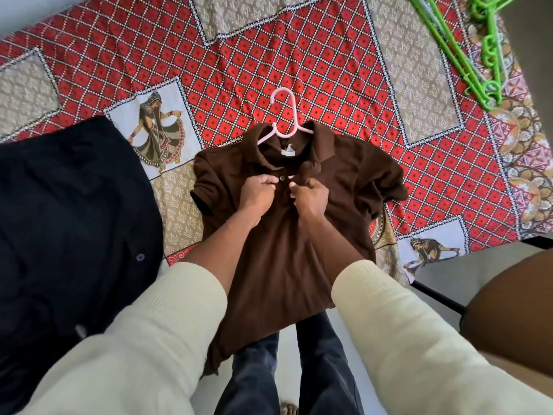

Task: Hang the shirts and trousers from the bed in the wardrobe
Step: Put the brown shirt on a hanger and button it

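two hands work at the chest of the brown polo shirt (284, 235). your left hand (257, 193) pinches the left edge of the button placket, fingers curled onto the fabric just beside a dark button (282, 178). your right hand (309, 194) grips the opposite edge of the placket, fingers curled round a fold of cloth just below the collar. the two hands sit close together, nearly touching, with the button between them.

the shirt lies face up on the bed (329, 70), collar toward the far side, its lower hem hanging over the near edge of the bed in front of your legs. a pink hanger (284, 115) is threaded into the neck opening; its hook lies flat on the bedcover beyond the collar, and one arm shows at the left of the collar.

a dark navy garment (68, 220) lies on the bed to the left, just beside the shirt, one button visible on it. several green hangers (466, 46) lie in a loose pile at the far right corner of the bed, well apart from the shirt.

cream sleeves (149, 339) cover both forearms.
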A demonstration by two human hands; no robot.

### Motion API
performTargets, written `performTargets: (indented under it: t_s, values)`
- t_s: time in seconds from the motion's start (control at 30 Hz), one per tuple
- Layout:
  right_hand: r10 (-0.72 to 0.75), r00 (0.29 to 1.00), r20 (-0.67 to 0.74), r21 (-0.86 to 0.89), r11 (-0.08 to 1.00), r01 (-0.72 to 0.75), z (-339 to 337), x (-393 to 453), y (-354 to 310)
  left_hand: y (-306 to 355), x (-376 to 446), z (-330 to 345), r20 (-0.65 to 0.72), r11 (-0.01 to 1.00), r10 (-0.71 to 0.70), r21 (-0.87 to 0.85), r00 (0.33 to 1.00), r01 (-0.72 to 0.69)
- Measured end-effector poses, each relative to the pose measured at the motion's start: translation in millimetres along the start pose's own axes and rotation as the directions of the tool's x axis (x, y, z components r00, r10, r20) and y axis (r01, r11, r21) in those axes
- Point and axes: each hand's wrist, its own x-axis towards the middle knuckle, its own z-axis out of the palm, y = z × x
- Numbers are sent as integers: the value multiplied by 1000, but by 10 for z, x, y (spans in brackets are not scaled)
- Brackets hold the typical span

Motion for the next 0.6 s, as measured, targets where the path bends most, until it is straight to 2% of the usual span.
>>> performTargets:
  t_s: [0.2,0.47,0.53,0.6]
  values:
    - [26,999,-43,145,989,-19,42,22,-49,69,57,73,-43,995,55,90,998,-51]
    - [58,996,61,165,984,-67,116,109,31,92,127,239,-200,979,74,200,977,-33]
    - [98,991,93,215,970,-116,124,142,40,106,161,244,-200,982,70,184,977,-32]
    - [118,984,132,256,955,-149,93,172,57,95,163,238,-171,999,43,34,984,-38]
